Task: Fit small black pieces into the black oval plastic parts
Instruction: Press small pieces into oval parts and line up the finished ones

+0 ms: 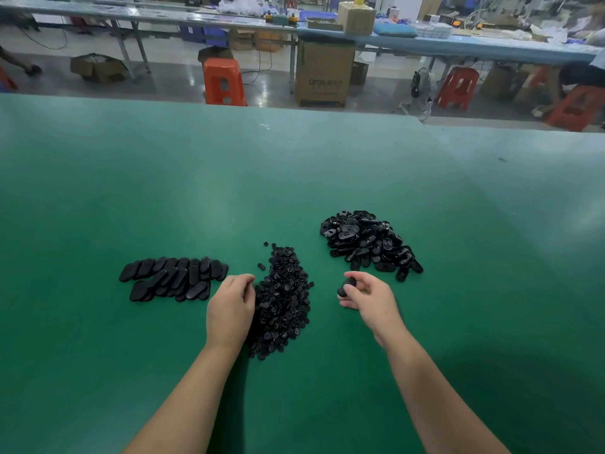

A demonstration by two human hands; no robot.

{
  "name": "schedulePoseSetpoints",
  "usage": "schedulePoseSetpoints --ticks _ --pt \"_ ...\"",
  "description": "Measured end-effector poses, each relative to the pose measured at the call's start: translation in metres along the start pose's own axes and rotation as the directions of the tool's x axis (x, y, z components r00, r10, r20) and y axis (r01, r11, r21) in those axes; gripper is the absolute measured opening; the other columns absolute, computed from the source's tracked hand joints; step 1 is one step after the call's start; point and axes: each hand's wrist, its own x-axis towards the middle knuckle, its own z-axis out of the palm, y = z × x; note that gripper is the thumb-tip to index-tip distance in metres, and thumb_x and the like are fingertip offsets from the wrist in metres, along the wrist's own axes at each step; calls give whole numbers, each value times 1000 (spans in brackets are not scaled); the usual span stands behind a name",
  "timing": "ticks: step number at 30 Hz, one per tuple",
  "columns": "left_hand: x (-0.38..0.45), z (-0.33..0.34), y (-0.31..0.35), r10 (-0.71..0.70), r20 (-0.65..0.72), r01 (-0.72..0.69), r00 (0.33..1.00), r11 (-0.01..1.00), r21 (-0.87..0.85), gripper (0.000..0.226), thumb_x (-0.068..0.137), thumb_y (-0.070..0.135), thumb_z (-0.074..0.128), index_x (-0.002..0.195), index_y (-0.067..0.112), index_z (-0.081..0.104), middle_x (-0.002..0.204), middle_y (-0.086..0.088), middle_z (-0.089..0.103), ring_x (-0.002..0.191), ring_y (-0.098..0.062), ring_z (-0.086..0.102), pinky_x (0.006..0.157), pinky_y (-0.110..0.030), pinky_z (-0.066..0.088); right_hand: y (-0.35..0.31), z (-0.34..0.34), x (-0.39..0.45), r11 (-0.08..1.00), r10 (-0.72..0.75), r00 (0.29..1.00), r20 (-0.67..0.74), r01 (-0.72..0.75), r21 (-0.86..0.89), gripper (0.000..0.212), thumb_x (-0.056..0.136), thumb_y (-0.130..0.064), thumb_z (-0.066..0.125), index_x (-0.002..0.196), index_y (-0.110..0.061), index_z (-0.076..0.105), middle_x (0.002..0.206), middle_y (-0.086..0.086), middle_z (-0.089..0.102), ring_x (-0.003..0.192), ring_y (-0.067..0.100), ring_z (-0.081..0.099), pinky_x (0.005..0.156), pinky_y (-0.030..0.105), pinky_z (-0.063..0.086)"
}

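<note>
At lower centre, the right hand pinches a black oval part; the left hand, fingers curled, rests against the small-piece pile on the green bench, its grasp hidden.

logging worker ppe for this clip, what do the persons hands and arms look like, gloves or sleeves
Both arms are bare as far up as the frame shows: no sleeves in view. The left hand and the right hand are ungloved, with no rings, watch, wristband or finger cots visible.
</note>
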Motion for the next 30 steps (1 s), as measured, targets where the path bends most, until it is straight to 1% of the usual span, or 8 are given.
schedulePoseSetpoints --ticks 3,6,12,16,22,26,28,30 --pt "-1 -1 1 14 -5 -14 1000 1000 -6 16 92 4 66 105 9 74 98 5 68 80 -7 59 73 -21 47 3 16 -4 976 14 1000 6 -15 215 11 101 -2 58 109 -8 61 101 13 74 85 22 78 70 27 62" --pt "-1 -2 2 14 -1 -14 1000 1000 -8 13 92 4 66 102 9 73 96 6 64 76 -9 58 68 -23 46 10 27 -6 966 -2 1000 -8 4 260 7 103 -8 56 110 -7 55 94 9 77 84 24 78 66 27 61" --pt "-1 -3 2 19 3 -19 1000 1000 -2 15 93 5 65 105 8 73 96 6 63 75 -8 57 68 -22 46 22 30 -11 980 -96 995 16 92 175 18 105 -7 49 114 -18 60 92 8 76 79 25 76 68 29 61" --pt "-1 -2 0 38 0 -38 999 999 13 21 93 2 64 112 5 73 96 6 63 75 -8 57 70 -20 45 27 27 -14 984 -108 994 7 106 147 25 105 -3 46 116 -18 63 91 7 74 74 25 74 66 29 60" --pt "3 -4 9 -70 -37 68 997 995 -71 25 96 6 63 120 7 69 99 1 69 79 -7 58 76 -23 48 26 30 -16 986 -157 988 -8 157 60 18 105 -6 47 109 -21 58 89 -1 74 69 21 73 64 28 58" --pt "9 1 40 -188 108 210 976 943 -259 13 93 17 68 93 28 74 74 16 69 62 1 59 57 -10 45 27 30 -15 986 -164 986 -3 164 36 18 105 -8 49 109 -23 58 90 -5 75 68 20 73 64 28 59" --pt "11 10 60 -206 221 275 953 893 -356 18 90 17 72 84 34 74 74 18 71 67 3 64 61 -7 44 27 31 -15 984 -173 985 -7 173 41 18 105 -8 49 108 -23 58 89 -3 75 65 19 72 62 29 59" --pt "9 20 79 -182 319 303 930 872 -384 19 89 16 72 81 32 75 74 17 72 64 3 63 59 -7 45 28 31 -14 982 -181 983 -14 181 56 18 104 -7 50 107 -23 59 87 1 75 62 19 70 61 30 58"
